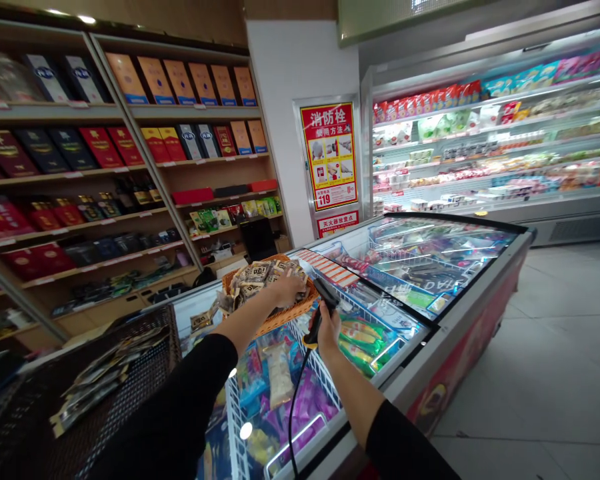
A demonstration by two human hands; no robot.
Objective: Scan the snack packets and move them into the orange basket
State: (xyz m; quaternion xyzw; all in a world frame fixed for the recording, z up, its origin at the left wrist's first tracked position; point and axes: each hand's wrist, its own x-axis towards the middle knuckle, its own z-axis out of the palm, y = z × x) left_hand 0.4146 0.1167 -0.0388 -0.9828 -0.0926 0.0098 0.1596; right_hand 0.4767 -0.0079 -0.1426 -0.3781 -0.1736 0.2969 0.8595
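Observation:
My left hand [289, 288] reaches into an orange-brown wicker basket [280, 320], over small printed packets [255, 277]; its fingers are blurred and partly hidden among them. A black handheld scanner [326, 293] is gripped in my right hand [329, 328], just right of the basket, with its cable hanging down. The basket rests on the glass top of a chest freezer [445, 323]. More small packets [203, 320] lie at the basket's left side.
Flat packets [105, 373] lie in a dark woven tray [155, 373] at the left. Shelves of boxes [100, 147] stand behind it. A lit refrigerated display [480, 160] is at the back right, with tiled floor [555, 333] beside the freezer.

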